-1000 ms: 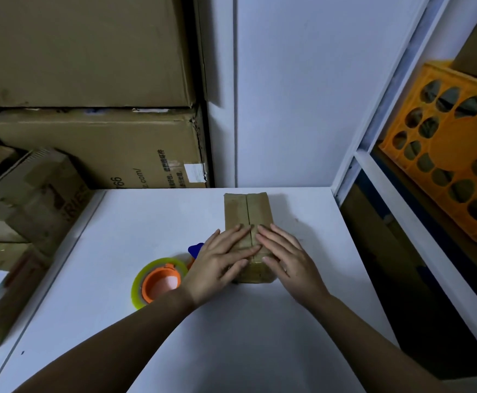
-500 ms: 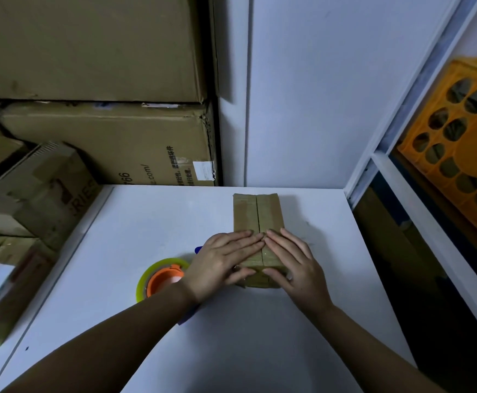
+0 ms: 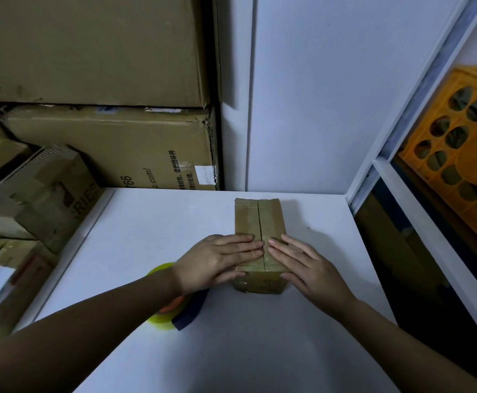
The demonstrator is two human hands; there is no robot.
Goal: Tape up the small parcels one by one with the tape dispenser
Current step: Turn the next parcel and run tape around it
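Brown cardboard, a small oblong parcel [image 3: 260, 239], lies mid-table with its two top flaps meeting along a centre seam that looks untaped. Your left hand [image 3: 217, 258] and right hand [image 3: 308, 265] lie flat with straight fingers, pressing the flaps down at the near end, gripping nothing. The yellow-and-orange tape dispenser [image 3: 169, 310] sits untouched under your left forearm, so taping seems still ahead. The white table [image 3: 260, 350] drops off just right of the parcel; there is open room near you and left.
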